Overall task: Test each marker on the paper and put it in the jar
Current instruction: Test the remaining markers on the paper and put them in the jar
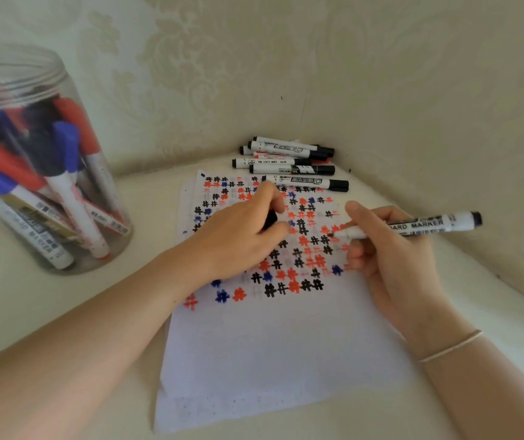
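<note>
Cream surface [63, 312]: right hand [390, 265] grips uncapped marker [413, 227], tip on paper [270, 360]; left hand [238, 236] holds black cap [270, 219], pinning paper; lifting risks smears; jar [32, 154] far left.

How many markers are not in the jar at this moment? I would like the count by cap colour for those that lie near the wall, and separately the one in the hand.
Black-capped markers lying by the wall: 5
Red marker in that pile: 1
Uncapped marker in the right hand: 1
Total: 7
A dark end at the pile's left may be one more; I cannot tell.
</note>
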`<state>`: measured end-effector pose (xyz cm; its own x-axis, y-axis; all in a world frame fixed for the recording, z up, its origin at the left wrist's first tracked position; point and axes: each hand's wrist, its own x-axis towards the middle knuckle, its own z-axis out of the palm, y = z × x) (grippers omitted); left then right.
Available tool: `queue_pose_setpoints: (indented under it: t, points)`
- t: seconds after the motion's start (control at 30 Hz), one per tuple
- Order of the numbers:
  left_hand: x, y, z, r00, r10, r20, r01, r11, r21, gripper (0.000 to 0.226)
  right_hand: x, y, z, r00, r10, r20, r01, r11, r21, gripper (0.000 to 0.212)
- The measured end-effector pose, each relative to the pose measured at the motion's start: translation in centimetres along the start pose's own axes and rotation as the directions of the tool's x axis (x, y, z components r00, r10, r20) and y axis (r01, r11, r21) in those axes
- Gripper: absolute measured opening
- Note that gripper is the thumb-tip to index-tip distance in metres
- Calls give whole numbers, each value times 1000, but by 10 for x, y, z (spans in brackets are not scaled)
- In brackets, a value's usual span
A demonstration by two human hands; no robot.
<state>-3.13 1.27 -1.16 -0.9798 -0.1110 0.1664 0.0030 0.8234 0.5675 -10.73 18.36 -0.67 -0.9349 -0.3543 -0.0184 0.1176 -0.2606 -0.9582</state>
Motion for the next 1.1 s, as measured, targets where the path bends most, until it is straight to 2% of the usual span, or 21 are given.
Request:
queue_pose_setpoints:
  t: [0.03, 0.07, 0.17, 0.27, 0.37, 0.53, 0.73, 0.93, 1.0, 1.1]
  points:
    - [0, 0, -2, 1000, -24, -16, 22, 990, -138, 7, 1, -2, 0, 999, 35, 27, -38, 993, 114, 17]
    - [-1, 2, -5, 999, -37, -28, 29, 971, -239, 8, 3, -3, -1, 997, 59, 58, -71, 972, 222, 10]
    - [-1, 4, -4, 1000, -22, -1, 20, 940, -340, 15, 4, -7, -3, 986, 114, 120, -152, 906, 395, 15]
    - [-1, 4, -1, 999, -30, 38, 41, 941, -337, 30, 4, -5, -2, 981, 156, 117, -187, 921, 343, 10]
    - [0, 4, -1, 998, -48, 43, 60, 937, -344, 35, 5, -1, 1, 986, 129, 104, -152, 954, 257, 13]
    - [-1, 6, -2, 997, -60, 42, 71, 937, -342, 35, 4, 0, 1, 989, 103, 105, -124, 968, 219, 16]
    - [-3, 10, -3, 999, -17, 42, 30, 944, -330, 31, 2, -1, 4, 987, 110, 119, -120, 989, 82, 28]
    - [-6, 14, -4, 998, 63, 3, -57, 924, -377, 20, 2, -4, 1, 965, 112, 238, -135, 987, 85, 10]
    - [-5, 12, -4, 997, 76, -9, -73, 906, -418, 17, 3, -5, 0, 953, 120, 277, -157, 981, 115, 15]
    - [-5, 13, -5, 997, 75, 29, -50, 864, -501, 8, 3, -8, 0, 934, 171, 314, -228, 961, 157, 40]
